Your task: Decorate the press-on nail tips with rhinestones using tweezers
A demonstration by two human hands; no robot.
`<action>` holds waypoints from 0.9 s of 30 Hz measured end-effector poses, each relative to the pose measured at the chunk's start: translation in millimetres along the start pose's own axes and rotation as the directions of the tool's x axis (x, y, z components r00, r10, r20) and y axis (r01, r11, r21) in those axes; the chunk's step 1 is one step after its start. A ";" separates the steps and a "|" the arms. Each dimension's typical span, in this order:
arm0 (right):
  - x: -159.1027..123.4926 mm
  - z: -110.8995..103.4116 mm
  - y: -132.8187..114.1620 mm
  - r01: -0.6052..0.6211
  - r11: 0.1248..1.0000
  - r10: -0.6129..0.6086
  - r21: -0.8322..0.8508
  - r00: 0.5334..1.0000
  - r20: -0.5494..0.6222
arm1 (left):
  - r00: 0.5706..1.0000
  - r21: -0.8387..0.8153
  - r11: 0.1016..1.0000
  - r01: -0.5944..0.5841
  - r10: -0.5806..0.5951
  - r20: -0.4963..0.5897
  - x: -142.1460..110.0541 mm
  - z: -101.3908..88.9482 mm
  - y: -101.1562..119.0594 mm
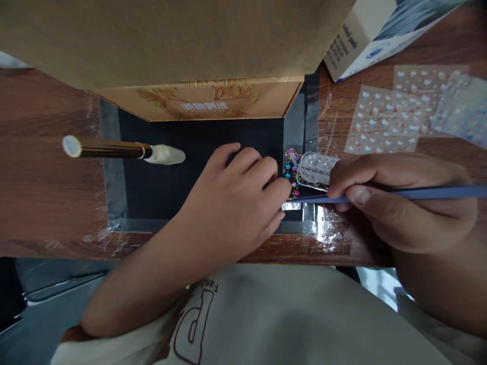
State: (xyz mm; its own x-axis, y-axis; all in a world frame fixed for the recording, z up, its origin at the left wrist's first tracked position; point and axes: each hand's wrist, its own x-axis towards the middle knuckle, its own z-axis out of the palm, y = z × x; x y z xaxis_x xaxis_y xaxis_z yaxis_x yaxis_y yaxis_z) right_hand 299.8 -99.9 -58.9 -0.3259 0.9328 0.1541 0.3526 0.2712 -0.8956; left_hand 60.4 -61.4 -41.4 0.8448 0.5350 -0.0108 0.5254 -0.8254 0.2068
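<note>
My right hand [395, 197] grips slim blue tweezers [418, 193] between thumb and fingers. Their narrow tip points left and meets the fingertips of my left hand [236, 203]. That hand is closed over the black mat [160, 192] with its fingers curled; whatever they hold is hidden. Just below the tweezers' tip lies a small whitish piece [292, 206], partly covered by the left fingers. Colourful tiny flower gems [292, 167] are scattered beside it. A clear compartment case [317, 169] of small decorations rests against my right fingers.
A brush with a gold handle [110, 148] and pale bristles lies on the left. Behind the mat stands a tall brown box [220, 104]. Sticker sheets [384, 121], a glittery packet [462, 109] and an alcohol pad box [361, 45] occupy the right of the wooden table [45, 203].
</note>
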 end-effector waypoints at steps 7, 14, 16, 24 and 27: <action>0.8 -0.5 0.6 0.028 1.000 -0.027 -0.013 0.999 0.029 | 1.000 0.002 1.000 0.003 -0.003 0.007 0.5 -0.3 0.2; 2.3 -1.8 -0.5 0.033 0.999 -0.032 -0.028 0.998 0.045 | 1.000 0.001 1.000 0.003 -0.003 0.013 -1.1 -0.7 -0.1; 2.5 -1.6 -0.5 0.045 0.999 -0.044 -0.019 0.998 0.045 | 1.000 -0.001 1.000 0.005 -0.005 0.019 -0.6 -1.3 -0.1; 2.5 -1.5 -0.2 0.047 0.999 -0.048 0.020 0.998 0.048 | 0.999 -0.021 1.000 0.014 -0.014 0.031 0.6 -1.0 -0.1; 2.8 -1.6 -0.2 0.056 0.998 -0.058 0.033 0.997 0.043 | 0.999 -0.017 1.000 0.013 -0.013 0.033 0.4 -1.2 0.3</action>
State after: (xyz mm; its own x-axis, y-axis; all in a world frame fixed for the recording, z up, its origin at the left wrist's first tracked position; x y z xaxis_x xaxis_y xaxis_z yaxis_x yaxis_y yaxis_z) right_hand 300.2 -97.0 -57.6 -0.3829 0.9045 0.1877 0.3043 0.3153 -0.8989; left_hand 60.7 -61.1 -40.2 0.8409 0.5393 -0.0457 0.5348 -0.8149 0.2232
